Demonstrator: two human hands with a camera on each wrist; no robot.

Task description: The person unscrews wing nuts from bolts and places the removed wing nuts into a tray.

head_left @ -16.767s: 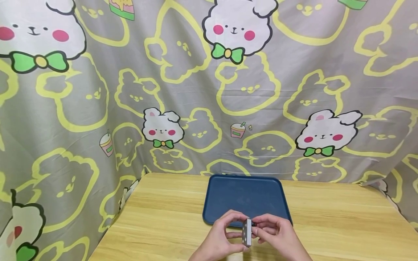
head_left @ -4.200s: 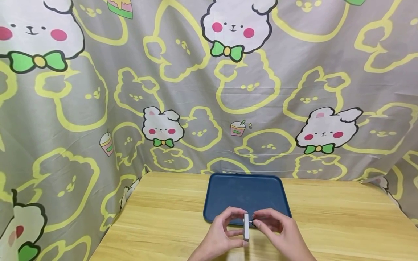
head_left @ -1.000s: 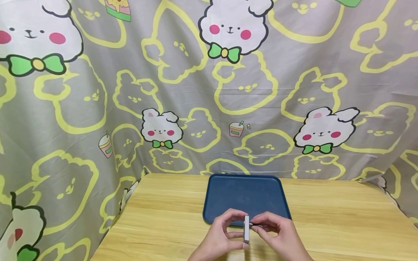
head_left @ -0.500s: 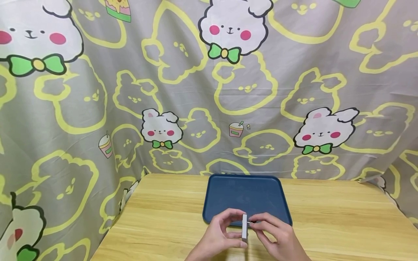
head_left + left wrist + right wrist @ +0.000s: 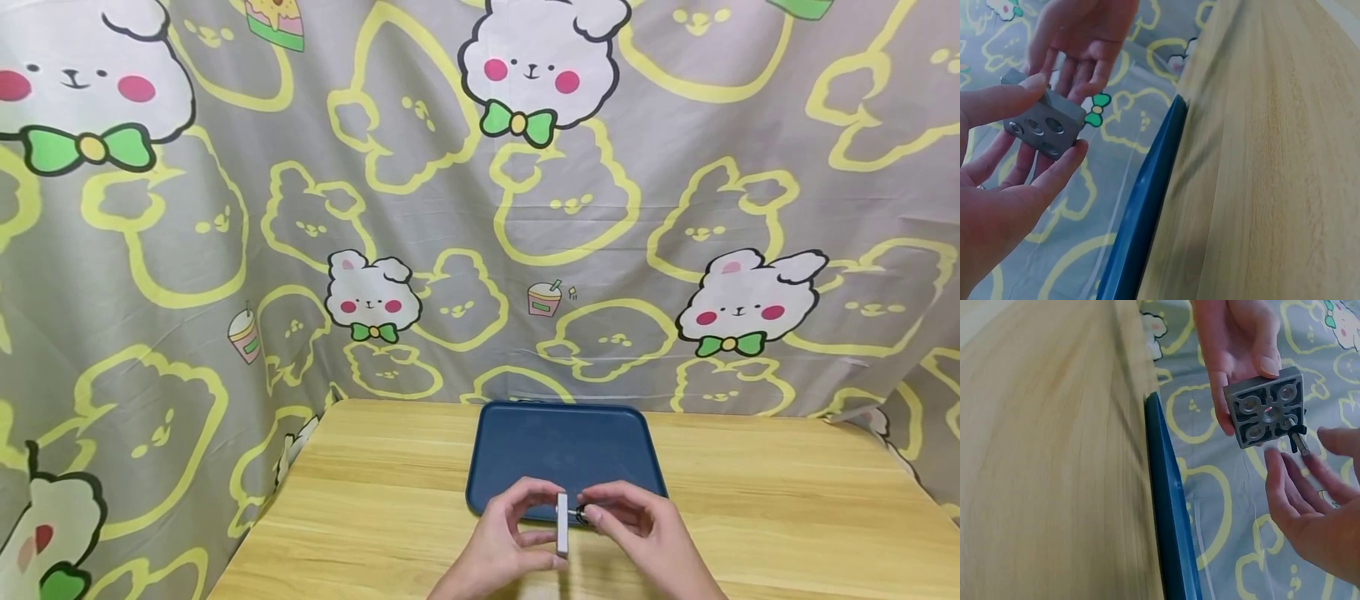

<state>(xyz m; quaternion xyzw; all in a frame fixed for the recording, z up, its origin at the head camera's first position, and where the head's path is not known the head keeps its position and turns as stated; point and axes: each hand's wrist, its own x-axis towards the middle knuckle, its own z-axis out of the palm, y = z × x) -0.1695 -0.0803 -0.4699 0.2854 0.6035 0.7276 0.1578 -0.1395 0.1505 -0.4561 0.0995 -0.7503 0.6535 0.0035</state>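
My left hand (image 5: 504, 533) grips a grey square metal plate (image 5: 1260, 412) by opposite edges, fingers on one and thumb on the other. In the left wrist view, the plate's face (image 5: 1041, 128) shows several round holes. Its ribbed other face is turned to the right hand. From a corner hole a silver bolt (image 5: 1303, 445) sticks out, with a black wing nut (image 5: 1297, 430) on its shank. Around the bolt's end, my right hand (image 5: 1319, 515) has its fingers and thumb spread apart. In the head view, the right fingertips overlap the wing nut.
Behind the hands, a dark blue tray (image 5: 562, 442) lies on the wooden table (image 5: 360, 492). A grey curtain (image 5: 450, 217) with bear and rabbit prints hangs at the back and sides. The plate is held up over the table, near the tray's front edge.
The right fingers, close on the bolt and nut a moment ago, have spread and drawn back a little. The left hand keeps the plate upright in nearly the same place.
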